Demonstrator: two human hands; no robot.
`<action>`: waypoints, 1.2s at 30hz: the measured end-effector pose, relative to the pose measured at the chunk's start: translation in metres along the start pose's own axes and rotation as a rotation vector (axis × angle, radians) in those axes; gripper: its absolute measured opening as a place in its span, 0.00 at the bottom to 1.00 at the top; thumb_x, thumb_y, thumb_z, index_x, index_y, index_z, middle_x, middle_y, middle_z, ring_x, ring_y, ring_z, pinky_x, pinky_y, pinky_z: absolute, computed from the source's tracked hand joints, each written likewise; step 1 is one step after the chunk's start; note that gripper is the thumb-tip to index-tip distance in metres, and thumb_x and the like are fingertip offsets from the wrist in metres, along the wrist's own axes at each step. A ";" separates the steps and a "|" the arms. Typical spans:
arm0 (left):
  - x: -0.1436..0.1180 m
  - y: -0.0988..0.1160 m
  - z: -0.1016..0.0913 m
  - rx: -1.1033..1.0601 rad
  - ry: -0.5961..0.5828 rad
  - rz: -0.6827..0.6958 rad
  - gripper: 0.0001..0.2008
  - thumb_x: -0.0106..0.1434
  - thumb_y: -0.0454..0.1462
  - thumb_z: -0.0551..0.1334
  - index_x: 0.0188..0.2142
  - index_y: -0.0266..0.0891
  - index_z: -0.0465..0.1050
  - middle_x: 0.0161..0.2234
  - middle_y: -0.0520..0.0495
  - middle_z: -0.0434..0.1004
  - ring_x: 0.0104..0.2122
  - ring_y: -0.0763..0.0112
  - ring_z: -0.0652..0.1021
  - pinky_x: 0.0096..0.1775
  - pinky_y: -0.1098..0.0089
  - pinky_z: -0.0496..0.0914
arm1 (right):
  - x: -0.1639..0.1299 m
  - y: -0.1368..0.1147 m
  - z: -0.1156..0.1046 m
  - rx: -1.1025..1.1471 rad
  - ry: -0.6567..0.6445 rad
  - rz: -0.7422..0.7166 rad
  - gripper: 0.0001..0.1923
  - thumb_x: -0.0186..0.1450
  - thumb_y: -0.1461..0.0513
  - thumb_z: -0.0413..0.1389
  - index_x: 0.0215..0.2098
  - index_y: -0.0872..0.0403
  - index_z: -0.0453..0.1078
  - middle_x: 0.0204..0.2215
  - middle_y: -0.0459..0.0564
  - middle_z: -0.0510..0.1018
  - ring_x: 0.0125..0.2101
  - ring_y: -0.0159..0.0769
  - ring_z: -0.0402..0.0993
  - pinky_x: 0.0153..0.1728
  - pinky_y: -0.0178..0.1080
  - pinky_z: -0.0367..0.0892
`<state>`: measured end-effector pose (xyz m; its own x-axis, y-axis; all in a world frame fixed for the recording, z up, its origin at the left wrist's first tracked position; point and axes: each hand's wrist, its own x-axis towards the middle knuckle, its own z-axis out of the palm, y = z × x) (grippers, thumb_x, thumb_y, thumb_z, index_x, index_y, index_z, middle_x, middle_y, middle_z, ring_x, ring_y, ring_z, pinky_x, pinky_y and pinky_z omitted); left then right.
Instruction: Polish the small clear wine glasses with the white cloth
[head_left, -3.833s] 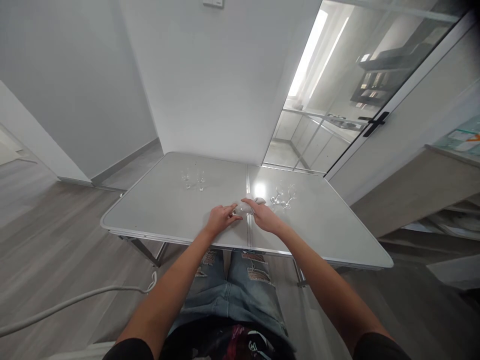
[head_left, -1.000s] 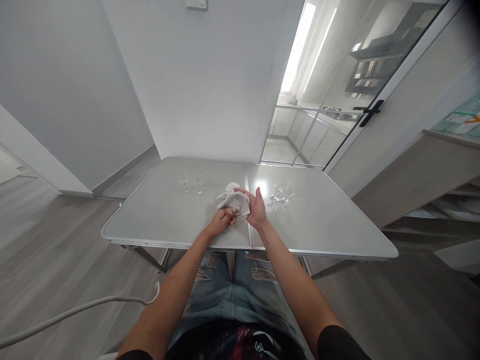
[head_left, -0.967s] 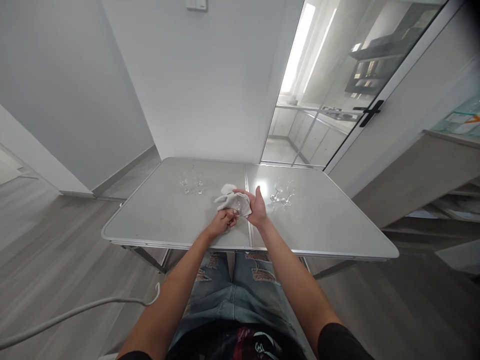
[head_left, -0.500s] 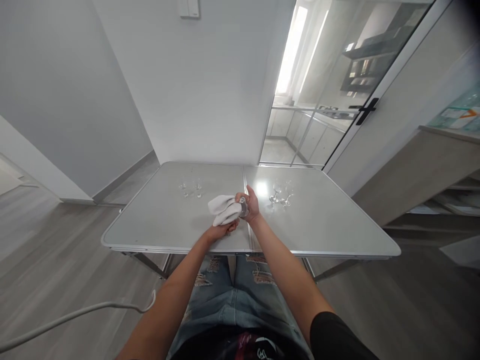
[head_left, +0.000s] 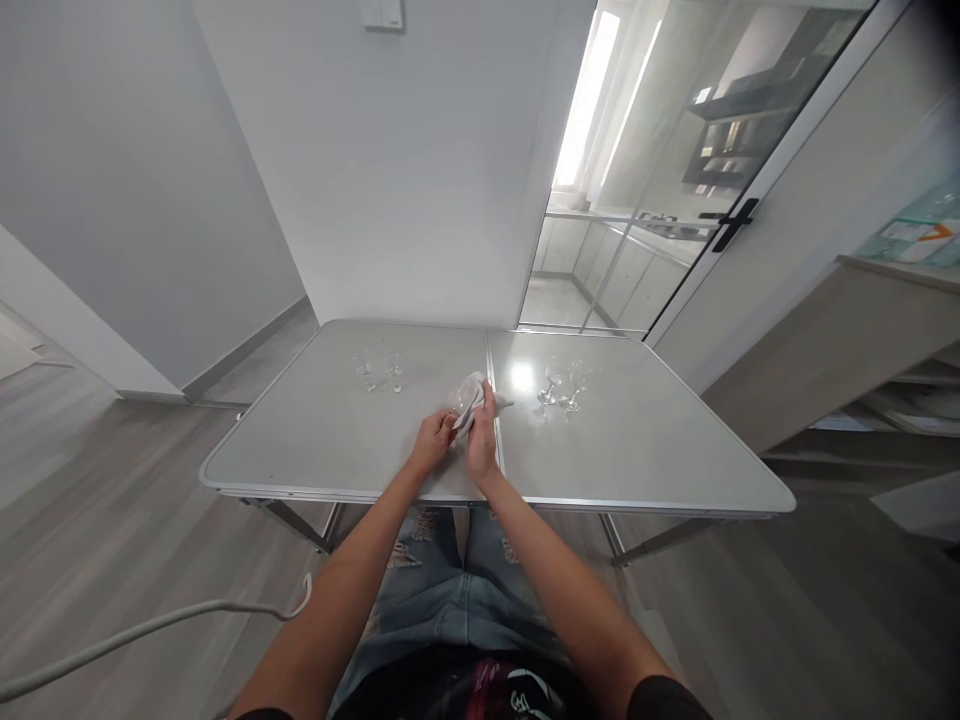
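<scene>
Above the near middle of the table, my left hand (head_left: 433, 440) is closed on the lower part of a clear wine glass (head_left: 458, 398), whose bowl points away from me. My right hand (head_left: 482, 438) presses a white cloth (head_left: 471, 392) around the right side of the bowl. One end of the cloth sticks out to the right past the fingers. The stem and foot of this glass are hidden by my left fingers.
The grey folding table (head_left: 630, 450) has a seam down its middle. Stemmed glasses (head_left: 570, 402) stand in a group right of the seam, and small clear glasses (head_left: 397, 385) at the left. A white wall (head_left: 420, 200) and a glass door (head_left: 637, 180) rise behind; a white cable (head_left: 187, 612) hangs at lower left.
My right hand has moved from the far end to the right side of the glass, taking the cloth with it. The bowl, covered before, now shows, and my left hand is slightly higher.
</scene>
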<state>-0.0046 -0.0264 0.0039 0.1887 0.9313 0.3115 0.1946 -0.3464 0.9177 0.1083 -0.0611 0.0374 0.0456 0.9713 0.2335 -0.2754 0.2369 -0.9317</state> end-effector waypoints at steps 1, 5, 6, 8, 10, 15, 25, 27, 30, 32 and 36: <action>0.000 -0.001 0.000 0.011 0.012 0.011 0.27 0.67 0.58 0.50 0.27 0.38 0.66 0.21 0.53 0.64 0.22 0.74 0.64 0.27 0.71 0.61 | -0.006 0.005 0.001 -0.130 0.042 -0.109 0.33 0.72 0.49 0.40 0.72 0.43 0.36 0.70 0.46 0.53 0.71 0.34 0.40 0.68 0.45 0.47; 0.003 -0.007 -0.002 0.054 0.068 0.052 0.23 0.67 0.53 0.51 0.28 0.37 0.68 0.25 0.49 0.72 0.27 0.69 0.69 0.32 0.68 0.67 | -0.018 0.020 0.000 -0.644 -0.110 -0.454 0.34 0.73 0.53 0.40 0.73 0.54 0.38 0.68 0.57 0.56 0.70 0.45 0.47 0.68 0.53 0.48; 0.004 -0.009 -0.002 0.062 0.067 0.072 0.21 0.67 0.51 0.52 0.29 0.38 0.69 0.28 0.47 0.74 0.29 0.67 0.71 0.34 0.67 0.68 | -0.016 0.021 -0.002 -0.780 -0.187 -0.520 0.34 0.73 0.54 0.40 0.73 0.56 0.40 0.66 0.60 0.61 0.68 0.48 0.51 0.67 0.55 0.49; 0.007 -0.015 -0.001 0.097 0.059 0.107 0.15 0.65 0.47 0.55 0.32 0.39 0.71 0.32 0.44 0.77 0.33 0.64 0.74 0.40 0.64 0.70 | -0.009 0.017 -0.006 -1.026 -0.316 -0.643 0.31 0.72 0.55 0.43 0.70 0.59 0.50 0.59 0.63 0.70 0.64 0.51 0.59 0.66 0.58 0.48; 0.009 -0.021 0.001 0.181 0.077 0.113 0.10 0.63 0.43 0.58 0.31 0.40 0.71 0.32 0.42 0.77 0.35 0.62 0.75 0.43 0.63 0.70 | 0.001 0.004 -0.009 -1.206 -0.407 -0.741 0.25 0.72 0.56 0.45 0.64 0.58 0.63 0.53 0.61 0.75 0.61 0.50 0.63 0.67 0.58 0.46; 0.005 -0.025 0.004 0.348 0.036 0.131 0.09 0.62 0.40 0.58 0.35 0.37 0.73 0.34 0.37 0.79 0.36 0.57 0.77 0.40 0.61 0.70 | 0.035 -0.042 -0.005 -1.472 -0.543 -0.629 0.23 0.73 0.52 0.45 0.43 0.56 0.77 0.35 0.59 0.81 0.44 0.46 0.74 0.60 0.52 0.55; -0.001 -0.012 -0.002 0.332 -0.022 0.101 0.15 0.68 0.44 0.54 0.36 0.37 0.73 0.25 0.47 0.74 0.25 0.68 0.71 0.31 0.70 0.60 | 0.091 -0.073 -0.020 -0.494 -0.499 0.292 0.33 0.67 0.39 0.46 0.32 0.56 0.80 0.27 0.52 0.79 0.26 0.35 0.69 0.29 0.36 0.62; -0.001 -0.013 -0.002 0.273 0.000 0.106 0.17 0.68 0.47 0.54 0.36 0.37 0.73 0.24 0.48 0.73 0.24 0.69 0.70 0.30 0.71 0.60 | 0.085 -0.060 -0.024 -0.129 -0.417 0.365 0.32 0.67 0.39 0.47 0.37 0.57 0.79 0.28 0.51 0.79 0.26 0.33 0.70 0.26 0.34 0.63; -0.001 -0.014 -0.002 0.205 0.008 0.116 0.21 0.68 0.51 0.53 0.33 0.37 0.72 0.23 0.49 0.71 0.23 0.71 0.68 0.29 0.71 0.59 | 0.071 -0.035 -0.024 0.294 -0.281 0.407 0.29 0.67 0.42 0.48 0.40 0.57 0.77 0.32 0.51 0.80 0.29 0.35 0.74 0.26 0.34 0.68; -0.001 -0.015 -0.002 0.176 0.012 0.118 0.23 0.68 0.53 0.52 0.32 0.37 0.71 0.23 0.50 0.70 0.23 0.71 0.68 0.28 0.72 0.59 | 0.061 -0.021 -0.020 0.478 -0.179 0.388 0.26 0.68 0.44 0.49 0.42 0.56 0.76 0.34 0.51 0.81 0.32 0.37 0.76 0.29 0.36 0.71; -0.001 -0.011 -0.002 0.148 0.061 0.104 0.23 0.69 0.53 0.51 0.29 0.38 0.68 0.21 0.51 0.68 0.22 0.73 0.66 0.28 0.72 0.59 | 0.046 -0.002 -0.007 0.646 0.006 0.268 0.16 0.67 0.52 0.55 0.44 0.54 0.75 0.39 0.49 0.81 0.38 0.35 0.77 0.36 0.35 0.74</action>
<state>-0.0092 -0.0232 -0.0061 0.1569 0.8931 0.4217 0.3171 -0.4499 0.8349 0.1174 -0.0171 0.0485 -0.0985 0.9950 0.0156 -0.7934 -0.0691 -0.6048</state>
